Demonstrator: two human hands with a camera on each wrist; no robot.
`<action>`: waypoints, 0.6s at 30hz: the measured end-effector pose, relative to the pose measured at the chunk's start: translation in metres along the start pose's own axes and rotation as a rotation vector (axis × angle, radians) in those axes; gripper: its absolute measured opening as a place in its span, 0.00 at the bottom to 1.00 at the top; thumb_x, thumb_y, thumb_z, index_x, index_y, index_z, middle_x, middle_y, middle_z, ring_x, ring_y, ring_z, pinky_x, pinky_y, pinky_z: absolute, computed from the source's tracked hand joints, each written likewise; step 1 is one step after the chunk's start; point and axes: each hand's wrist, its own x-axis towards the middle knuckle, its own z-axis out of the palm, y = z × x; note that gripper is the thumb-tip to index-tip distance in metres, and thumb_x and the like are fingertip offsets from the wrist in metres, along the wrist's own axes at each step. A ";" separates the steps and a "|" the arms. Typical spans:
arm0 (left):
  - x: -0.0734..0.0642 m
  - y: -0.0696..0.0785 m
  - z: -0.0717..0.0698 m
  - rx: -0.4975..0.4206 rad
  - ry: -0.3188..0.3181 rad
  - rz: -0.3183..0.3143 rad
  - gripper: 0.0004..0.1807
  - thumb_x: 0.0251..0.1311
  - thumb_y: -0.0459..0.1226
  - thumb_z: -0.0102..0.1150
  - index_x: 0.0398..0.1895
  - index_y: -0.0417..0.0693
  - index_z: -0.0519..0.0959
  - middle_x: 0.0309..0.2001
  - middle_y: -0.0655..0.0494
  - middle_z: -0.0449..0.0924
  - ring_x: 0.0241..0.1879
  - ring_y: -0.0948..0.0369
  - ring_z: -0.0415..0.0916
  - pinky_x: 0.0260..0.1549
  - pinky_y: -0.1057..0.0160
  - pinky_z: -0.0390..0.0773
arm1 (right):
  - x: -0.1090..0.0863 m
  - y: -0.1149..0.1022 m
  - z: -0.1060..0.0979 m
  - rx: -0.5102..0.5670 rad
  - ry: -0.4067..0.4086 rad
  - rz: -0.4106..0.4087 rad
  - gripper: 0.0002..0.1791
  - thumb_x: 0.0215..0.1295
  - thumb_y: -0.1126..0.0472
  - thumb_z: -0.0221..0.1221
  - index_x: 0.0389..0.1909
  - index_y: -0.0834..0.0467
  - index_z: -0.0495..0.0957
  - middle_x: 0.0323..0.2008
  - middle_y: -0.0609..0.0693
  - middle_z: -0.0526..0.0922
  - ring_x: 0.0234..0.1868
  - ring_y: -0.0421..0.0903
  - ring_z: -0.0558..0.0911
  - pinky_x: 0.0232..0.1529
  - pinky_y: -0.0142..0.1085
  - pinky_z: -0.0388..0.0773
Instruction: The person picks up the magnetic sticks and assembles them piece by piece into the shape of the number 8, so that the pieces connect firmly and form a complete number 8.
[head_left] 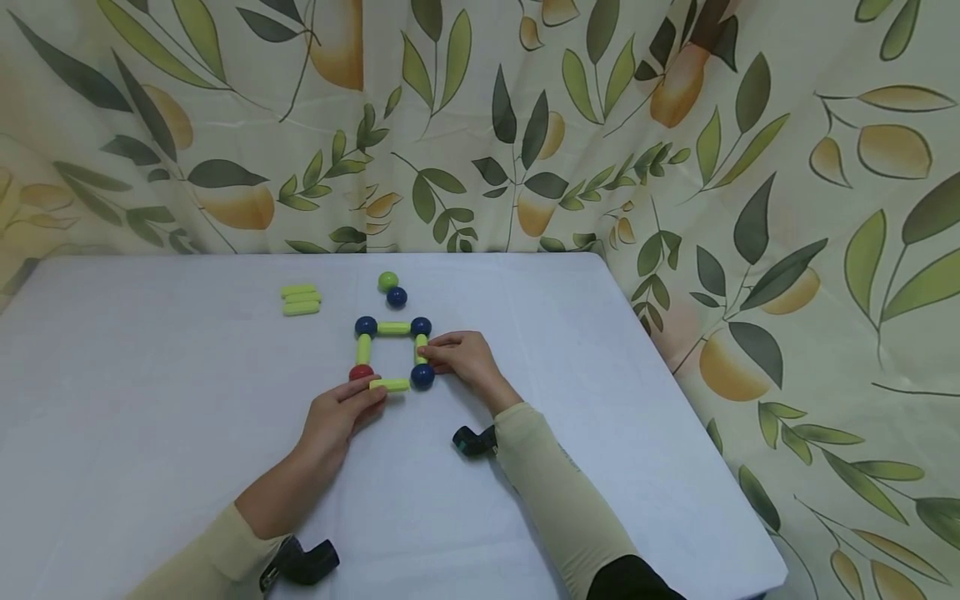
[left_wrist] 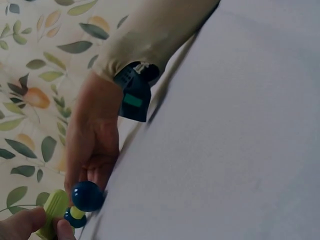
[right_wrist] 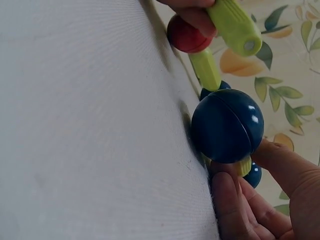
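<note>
On the white table lies a three-sided frame of yellow-green rods and balls. A red ball [head_left: 361, 372] is at its near left, a blue ball [head_left: 422, 377] at its near right, and two more blue balls mark the far corners. My left hand [head_left: 336, 419] pinches a yellow-green magnetic rod [head_left: 390, 385] across the near side, between the red and near blue balls. A small metal disc shows on the rod's end [right_wrist: 249, 45] in the right wrist view. My right hand [head_left: 467, 362] pinches the right-side rod [head_left: 422, 348] just behind the near blue ball.
Several loose yellow-green rods [head_left: 301, 299] lie side by side at the back left. Behind the frame sit a green ball [head_left: 387, 282] and a blue ball [head_left: 397, 297], close together. A leaf-patterned curtain [head_left: 480, 125] hangs along the table's far and right edges.
</note>
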 end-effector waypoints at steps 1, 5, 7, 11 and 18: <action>0.002 0.001 0.000 0.002 0.001 0.003 0.28 0.64 0.38 0.64 0.65 0.39 0.72 0.64 0.43 0.69 0.47 0.64 0.82 0.49 0.69 0.79 | 0.000 0.000 0.000 0.002 0.002 0.001 0.19 0.56 0.54 0.72 0.43 0.63 0.85 0.35 0.55 0.88 0.30 0.41 0.86 0.36 0.33 0.84; 0.007 0.002 0.003 0.050 0.020 0.012 0.26 0.63 0.38 0.65 0.64 0.41 0.74 0.63 0.44 0.71 0.48 0.63 0.83 0.47 0.69 0.80 | -0.001 -0.001 0.000 0.010 0.003 0.011 0.19 0.56 0.55 0.72 0.44 0.63 0.85 0.36 0.56 0.88 0.29 0.41 0.86 0.37 0.33 0.84; 0.009 0.001 0.005 0.068 0.035 0.021 0.26 0.62 0.38 0.65 0.63 0.42 0.75 0.62 0.45 0.74 0.49 0.62 0.83 0.47 0.69 0.80 | -0.001 0.000 -0.001 0.006 0.006 0.015 0.19 0.56 0.55 0.72 0.44 0.63 0.85 0.36 0.56 0.88 0.29 0.41 0.86 0.37 0.33 0.84; 0.013 0.000 0.008 0.099 0.063 0.064 0.25 0.61 0.38 0.67 0.61 0.42 0.76 0.59 0.44 0.79 0.50 0.61 0.83 0.46 0.68 0.81 | -0.001 -0.001 -0.001 0.005 0.005 0.019 0.18 0.56 0.55 0.72 0.44 0.63 0.85 0.36 0.56 0.88 0.30 0.41 0.86 0.36 0.33 0.84; 0.015 -0.003 0.010 0.162 0.089 0.126 0.23 0.61 0.37 0.66 0.59 0.42 0.78 0.57 0.42 0.80 0.52 0.58 0.82 0.44 0.69 0.81 | -0.001 -0.001 0.000 0.014 -0.002 0.018 0.18 0.57 0.56 0.71 0.44 0.63 0.84 0.36 0.56 0.88 0.29 0.41 0.86 0.37 0.33 0.84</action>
